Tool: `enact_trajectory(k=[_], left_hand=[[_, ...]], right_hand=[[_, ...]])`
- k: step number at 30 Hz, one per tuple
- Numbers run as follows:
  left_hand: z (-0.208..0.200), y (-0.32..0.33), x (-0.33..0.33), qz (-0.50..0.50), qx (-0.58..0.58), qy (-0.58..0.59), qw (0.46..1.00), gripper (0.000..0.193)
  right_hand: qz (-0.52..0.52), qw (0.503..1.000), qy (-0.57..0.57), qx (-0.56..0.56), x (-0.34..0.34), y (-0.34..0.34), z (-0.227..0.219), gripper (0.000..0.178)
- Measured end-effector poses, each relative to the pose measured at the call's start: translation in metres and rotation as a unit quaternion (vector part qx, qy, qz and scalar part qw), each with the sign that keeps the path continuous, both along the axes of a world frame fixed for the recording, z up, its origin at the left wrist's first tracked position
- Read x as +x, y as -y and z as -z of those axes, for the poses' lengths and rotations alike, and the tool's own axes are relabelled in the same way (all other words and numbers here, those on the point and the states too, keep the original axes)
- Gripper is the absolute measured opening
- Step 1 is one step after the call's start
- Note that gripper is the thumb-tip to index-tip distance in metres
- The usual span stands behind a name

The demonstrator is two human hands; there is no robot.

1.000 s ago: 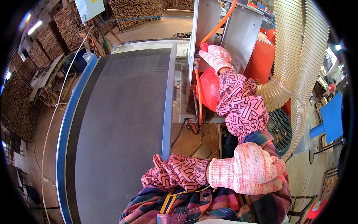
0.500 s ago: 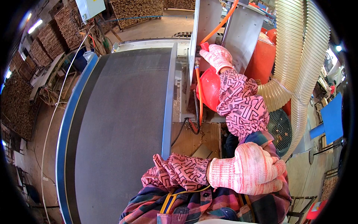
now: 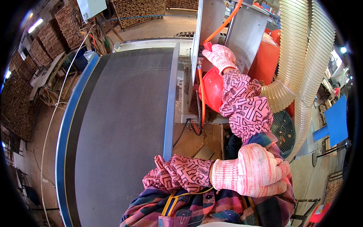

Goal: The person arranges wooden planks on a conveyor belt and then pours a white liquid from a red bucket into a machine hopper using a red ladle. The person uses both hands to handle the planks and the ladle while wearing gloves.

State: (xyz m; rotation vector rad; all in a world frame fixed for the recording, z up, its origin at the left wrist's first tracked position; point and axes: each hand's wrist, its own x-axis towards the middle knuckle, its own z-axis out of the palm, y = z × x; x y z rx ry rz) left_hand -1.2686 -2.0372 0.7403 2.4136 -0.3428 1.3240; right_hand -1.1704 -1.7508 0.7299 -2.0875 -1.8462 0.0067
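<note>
My right hand (image 3: 221, 57), in a pink-and-white knit glove, reaches ahead into the grey metal frame. Its fingers close round a small red knob (image 3: 207, 46) beside the lower end of an orange hose (image 3: 224, 25). Below that wrist bulges a smooth red housing (image 3: 212, 90). My left hand (image 3: 252, 172), gloved alike, lies across my front against my right upper arm. Its fingers are curled, and the fingertips are hidden underneath, so anything in them cannot be seen. Pink patterned sleeve covers wrap both forearms.
A wide dark conveyor belt (image 3: 124, 125) with a blue side rail (image 3: 171, 113) runs along my left. Ribbed clear ducts (image 3: 295, 45) rise at the right, above a green mesh guard (image 3: 283, 126). Stacked wood (image 3: 139, 13) stands far off. A black cable (image 3: 182, 132) hangs near the wooden floor.
</note>
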Motion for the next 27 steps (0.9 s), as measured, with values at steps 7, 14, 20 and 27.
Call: enact_trajectory(k=[7,14,20,27], left_hand=[[0.0051,0.0035,0.0052,-0.001,-0.079,0.002,0.997,0.023],[0.0066,0.0025,0.0055,0.01,-0.071,-0.012,0.997,0.024],[0.005,0.0001,0.0038,0.005,-0.003,0.006,1.0,0.017],[0.0064,0.0029,0.0037,-0.006,-0.024,0.026,0.999,0.015]], right_hand=[[0.004,1.0,0.002,-0.003,0.0006,0.0013,-0.0022,0.048],[0.005,1.0,0.005,-0.002,0.0005,0.0022,-0.0024,0.049],[-0.005,1.0,0.009,0.006,0.002,0.0004,-0.0002,0.05],[0.001,1.0,0.004,-0.001,0.0007,0.0034,-0.0038,0.049]])
